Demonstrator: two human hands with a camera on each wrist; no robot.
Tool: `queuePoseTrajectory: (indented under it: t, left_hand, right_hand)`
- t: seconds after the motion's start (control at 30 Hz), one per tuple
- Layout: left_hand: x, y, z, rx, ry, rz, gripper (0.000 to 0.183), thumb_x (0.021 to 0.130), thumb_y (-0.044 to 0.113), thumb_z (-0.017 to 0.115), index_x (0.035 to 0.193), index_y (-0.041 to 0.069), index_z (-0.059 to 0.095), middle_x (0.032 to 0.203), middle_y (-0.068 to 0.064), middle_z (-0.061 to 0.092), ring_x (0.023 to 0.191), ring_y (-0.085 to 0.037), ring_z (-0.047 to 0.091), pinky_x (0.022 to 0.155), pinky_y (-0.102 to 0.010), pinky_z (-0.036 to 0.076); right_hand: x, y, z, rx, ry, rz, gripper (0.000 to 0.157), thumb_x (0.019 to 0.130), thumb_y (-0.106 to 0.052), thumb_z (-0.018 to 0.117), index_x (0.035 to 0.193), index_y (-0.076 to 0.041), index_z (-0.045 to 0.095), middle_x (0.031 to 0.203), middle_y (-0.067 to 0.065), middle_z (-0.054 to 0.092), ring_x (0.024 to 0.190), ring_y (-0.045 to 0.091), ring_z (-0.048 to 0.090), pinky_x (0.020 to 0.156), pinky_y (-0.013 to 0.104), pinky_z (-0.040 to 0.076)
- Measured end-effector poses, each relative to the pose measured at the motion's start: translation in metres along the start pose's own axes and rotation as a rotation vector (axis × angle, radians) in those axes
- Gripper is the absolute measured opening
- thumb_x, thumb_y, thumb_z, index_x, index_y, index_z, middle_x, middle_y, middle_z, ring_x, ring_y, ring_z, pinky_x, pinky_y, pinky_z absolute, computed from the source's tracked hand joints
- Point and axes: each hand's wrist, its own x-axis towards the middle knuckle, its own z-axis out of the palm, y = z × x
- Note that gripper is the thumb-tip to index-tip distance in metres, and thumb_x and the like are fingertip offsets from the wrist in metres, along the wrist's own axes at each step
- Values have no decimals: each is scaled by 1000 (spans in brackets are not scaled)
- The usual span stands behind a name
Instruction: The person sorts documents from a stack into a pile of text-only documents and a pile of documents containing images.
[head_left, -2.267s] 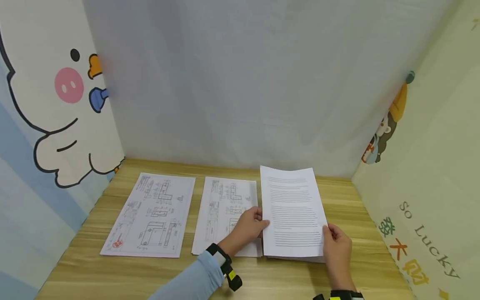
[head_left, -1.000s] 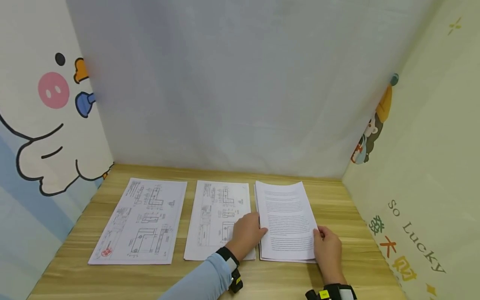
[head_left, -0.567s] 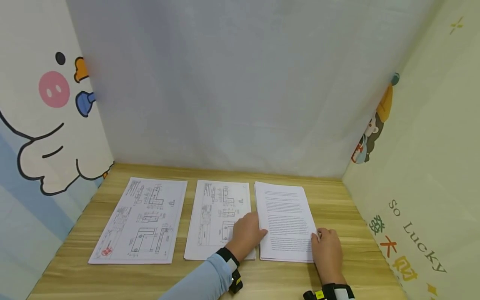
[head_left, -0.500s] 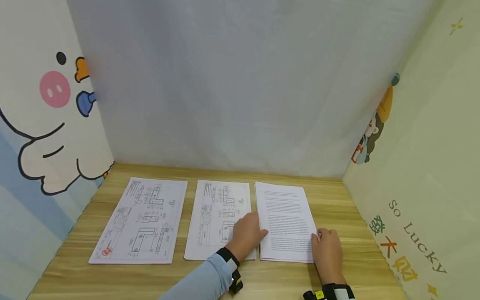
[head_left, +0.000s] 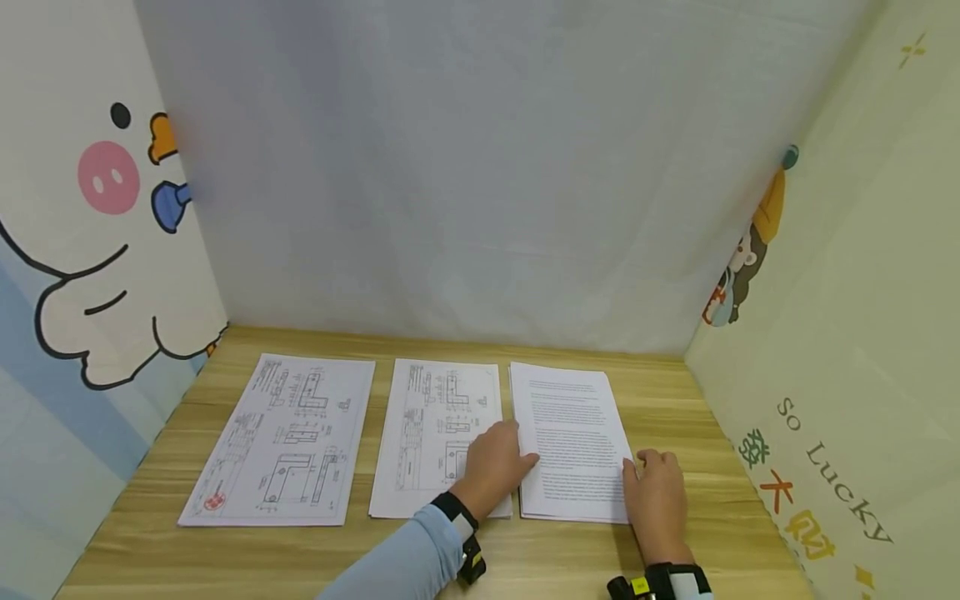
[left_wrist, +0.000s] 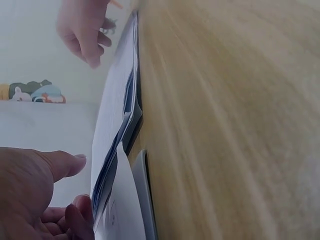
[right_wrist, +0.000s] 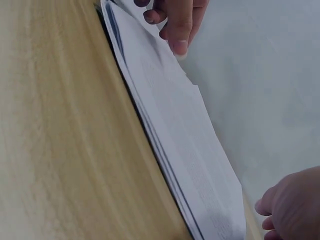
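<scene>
A stack of printed text sheets point(head_left: 573, 417) lies on the wooden table, right of two piles of drawings. My left hand point(head_left: 491, 471) is at its left edge, partly over the middle pile of drawings point(head_left: 420, 425). In the left wrist view the left thumb point(left_wrist: 67, 165) stands apart from the loosely bent fingers, with no sheet pinched between them. My right hand point(head_left: 655, 504) rests beside the stack's lower right edge, its fingers relaxed. The right wrist view shows a gap between that hand point(right_wrist: 295, 205) and the paper. Sheet edges sit slightly uneven.
Another pile of drawings point(head_left: 281, 442) with a red stamp lies at the left. Bare wood point(head_left: 697, 433) shows right of the stack and along the front. A grey-white cloth point(head_left: 450, 167) rises behind, with printed panels on both sides.
Both hands first held the text sheet above the stack, then lowered it on. The right fingers let go of its edge. Over the last half second almost nothing has moved.
</scene>
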Motion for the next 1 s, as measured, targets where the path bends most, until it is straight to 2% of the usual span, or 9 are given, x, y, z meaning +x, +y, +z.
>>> queuePoseTrajectory:
  t: [0.17,0.27,0.4,0.53,0.67,0.87,1.0]
  left_hand:
    - [-3,-3,-8,-36,1,22,44,89,39,80,115,4,72,81,1,65,61,-10,55,51,-27,43]
    - [-5,-13,-14,-71,10,26,42,90,39,78,117,7,74,79,4,64,61,-9,55,53,-26,44]
    - [-10,-28,-25,-134,32,12,32,91,36,76,110,12,76,77,8,63,65,-8,56,57,-27,45]
    - [-20,-45,-46,-198,36,-19,28,90,34,75,107,12,76,83,5,68,69,-10,59,62,-31,48]
    - [-31,-70,-70,-223,51,-83,29,92,35,75,110,12,76,89,4,70,75,-12,61,67,-32,50]
    - [-48,-114,-110,-226,94,-200,32,94,32,73,116,10,75,95,-1,71,81,-15,64,69,-33,52]
    - [-60,-149,-138,-217,113,-242,36,97,33,69,122,7,73,103,-6,72,89,-20,66,74,-37,53]
  right_hand:
    - [-4,-17,-5,154,-12,-30,33,100,-19,67,116,9,70,107,24,63,92,35,62,77,49,52]
    - [-9,-41,-2,277,-44,-63,28,99,-18,67,111,7,71,100,19,67,87,29,62,76,43,52]
    - [-20,-77,6,408,-148,-98,22,97,-19,71,107,1,74,95,11,72,84,21,65,75,36,53]
    - [-34,-111,8,547,-304,-96,23,99,-21,71,110,-2,75,99,8,75,87,17,68,76,33,55]
    - [-47,-139,13,695,-486,-96,34,101,-26,68,120,2,73,110,13,75,98,22,71,83,37,58]
    - [-63,-175,21,935,-770,-39,50,103,-29,65,134,10,63,127,25,69,113,30,69,94,39,56]
    - [-74,-200,27,1029,-906,10,54,103,-28,64,139,12,58,133,25,65,118,30,66,98,39,54]
